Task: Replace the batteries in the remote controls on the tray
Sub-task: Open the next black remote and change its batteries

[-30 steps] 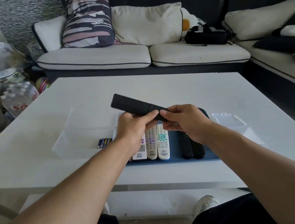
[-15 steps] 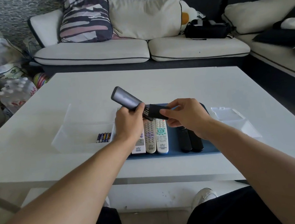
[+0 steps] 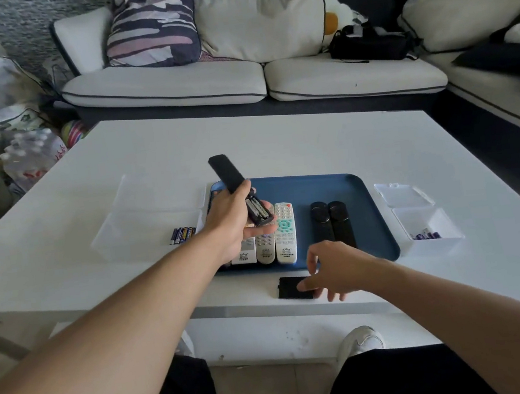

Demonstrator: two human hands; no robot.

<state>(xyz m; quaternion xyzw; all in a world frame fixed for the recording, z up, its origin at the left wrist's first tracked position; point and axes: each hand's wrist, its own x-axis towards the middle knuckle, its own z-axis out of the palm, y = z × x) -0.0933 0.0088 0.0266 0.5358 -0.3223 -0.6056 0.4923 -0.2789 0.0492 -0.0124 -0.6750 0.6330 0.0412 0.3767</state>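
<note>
My left hand (image 3: 232, 220) grips the black remote (image 3: 238, 188) above the tray (image 3: 369, 216), old batteries (image 3: 257, 211) exposed toward me; right hand (image 3: 336, 267), fingers spread loosely over the cover (image 3: 291, 287), is nearer.

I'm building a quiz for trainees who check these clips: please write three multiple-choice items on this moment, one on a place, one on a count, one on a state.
1. Where does the black battery cover lie?
A. On the blue tray
B. On the white table, nearer than the tray
C. In the clear box

2. How many black remotes lie on the blue tray?
A. Two
B. Four
C. None

3. How is the remote in the left hand?
A. Cover on
B. Compartment open, batteries inside
C. Compartment empty

Key: B, the cover sits on the table by the right hand; A, a pair lies side by side; B, the held remote shows batteries.
</note>
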